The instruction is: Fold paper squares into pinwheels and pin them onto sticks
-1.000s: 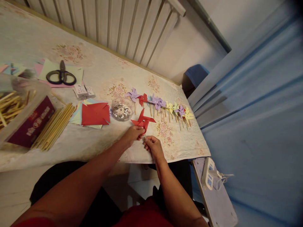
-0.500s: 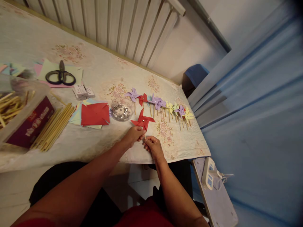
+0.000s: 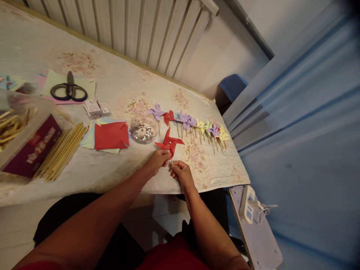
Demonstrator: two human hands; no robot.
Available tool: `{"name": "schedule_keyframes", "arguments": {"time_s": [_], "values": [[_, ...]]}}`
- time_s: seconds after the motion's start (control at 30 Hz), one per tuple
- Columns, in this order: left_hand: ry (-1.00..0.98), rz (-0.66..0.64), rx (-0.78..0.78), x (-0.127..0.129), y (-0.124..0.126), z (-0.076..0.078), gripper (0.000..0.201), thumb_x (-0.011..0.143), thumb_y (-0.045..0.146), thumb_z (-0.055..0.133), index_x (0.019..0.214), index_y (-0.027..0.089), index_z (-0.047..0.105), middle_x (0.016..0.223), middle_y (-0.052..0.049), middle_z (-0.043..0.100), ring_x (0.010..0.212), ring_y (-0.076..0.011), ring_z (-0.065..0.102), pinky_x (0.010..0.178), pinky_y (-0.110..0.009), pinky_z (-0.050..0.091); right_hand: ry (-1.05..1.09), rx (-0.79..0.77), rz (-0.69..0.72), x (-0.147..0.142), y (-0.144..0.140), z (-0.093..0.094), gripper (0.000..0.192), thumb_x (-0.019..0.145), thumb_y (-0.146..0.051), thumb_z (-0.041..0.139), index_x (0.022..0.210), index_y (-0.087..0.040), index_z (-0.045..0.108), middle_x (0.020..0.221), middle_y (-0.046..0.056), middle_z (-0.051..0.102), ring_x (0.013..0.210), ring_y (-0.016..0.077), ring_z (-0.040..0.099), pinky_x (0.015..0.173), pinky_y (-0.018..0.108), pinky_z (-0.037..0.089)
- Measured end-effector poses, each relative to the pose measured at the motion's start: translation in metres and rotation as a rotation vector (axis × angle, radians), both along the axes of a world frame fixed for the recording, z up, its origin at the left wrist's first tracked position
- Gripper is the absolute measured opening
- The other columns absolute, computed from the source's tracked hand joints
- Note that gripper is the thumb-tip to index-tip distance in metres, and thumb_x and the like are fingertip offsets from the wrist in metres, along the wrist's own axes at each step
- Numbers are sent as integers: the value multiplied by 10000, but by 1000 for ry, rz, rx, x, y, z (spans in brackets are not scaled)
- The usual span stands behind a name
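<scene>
A red paper pinwheel (image 3: 169, 143) on a thin stick is held up over the near part of the table, a silvery pin at its centre. My left hand (image 3: 159, 160) is closed just under its blades, the fingers pinching at the upper stick. Below and to the right, my right hand (image 3: 180, 170) pinches the stick's lower part. Left of the pinwheel stands a clear round dish (image 3: 144, 129) of small silvery pins. A stack of cut red paper squares (image 3: 111, 135) lies further left, over pale sheets. Behind, finished pinwheels (image 3: 187, 121) lie in a row.
On the left are black-handled scissors (image 3: 69, 90) on coloured paper, small white boxes (image 3: 97, 108), a bundle of sticks (image 3: 62, 153) and a plastic tub (image 3: 33, 146) with more sticks. A radiator (image 3: 120, 30) runs behind the table. A power strip (image 3: 247, 204) sits on a stool at right.
The view has shifted slightly, so the things at left appear a little further left. Both hands keep their grip on the pinwheel, almost unmoved.
</scene>
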State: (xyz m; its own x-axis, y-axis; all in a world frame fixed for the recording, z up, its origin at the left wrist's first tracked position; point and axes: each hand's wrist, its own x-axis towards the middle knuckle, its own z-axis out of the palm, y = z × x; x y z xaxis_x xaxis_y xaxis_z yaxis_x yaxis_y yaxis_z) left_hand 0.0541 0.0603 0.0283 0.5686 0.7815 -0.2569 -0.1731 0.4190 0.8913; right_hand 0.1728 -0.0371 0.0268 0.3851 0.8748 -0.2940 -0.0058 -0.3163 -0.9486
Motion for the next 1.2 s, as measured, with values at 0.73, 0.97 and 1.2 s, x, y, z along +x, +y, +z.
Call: {"name": "schedule_keyframes", "arguments": {"time_s": [0.73, 0.97, 1.2], "values": [[59, -1, 55, 3, -1, -10, 262, 690, 351, 652, 565, 206, 473, 464, 56, 438, 426, -75, 368, 468, -234, 251, -13, 5, 15, 1, 1, -2, 258, 716, -431, 745, 750, -186, 673, 565, -30, 620, 443, 71, 454, 436, 202, 296], [55, 37, -22, 1, 1, -10, 276, 696, 413, 674, 635, 198, 512, 520, 48, 499, 451, -84, 425, 487, -230, 335, -34, 14, -40, -1, 7, -5, 247, 725, -423, 721, 713, -189, 642, 535, -39, 607, 396, 63, 414, 410, 207, 289], [81, 27, -59, -5, 1, -10, 209, 695, 342, 652, 643, 185, 524, 580, 28, 548, 478, -85, 463, 496, -229, 353, -104, 37, -132, -3, 25, -11, 206, 756, -391, 656, 679, -204, 616, 450, -65, 537, 353, 75, 377, 389, 216, 269]]}}
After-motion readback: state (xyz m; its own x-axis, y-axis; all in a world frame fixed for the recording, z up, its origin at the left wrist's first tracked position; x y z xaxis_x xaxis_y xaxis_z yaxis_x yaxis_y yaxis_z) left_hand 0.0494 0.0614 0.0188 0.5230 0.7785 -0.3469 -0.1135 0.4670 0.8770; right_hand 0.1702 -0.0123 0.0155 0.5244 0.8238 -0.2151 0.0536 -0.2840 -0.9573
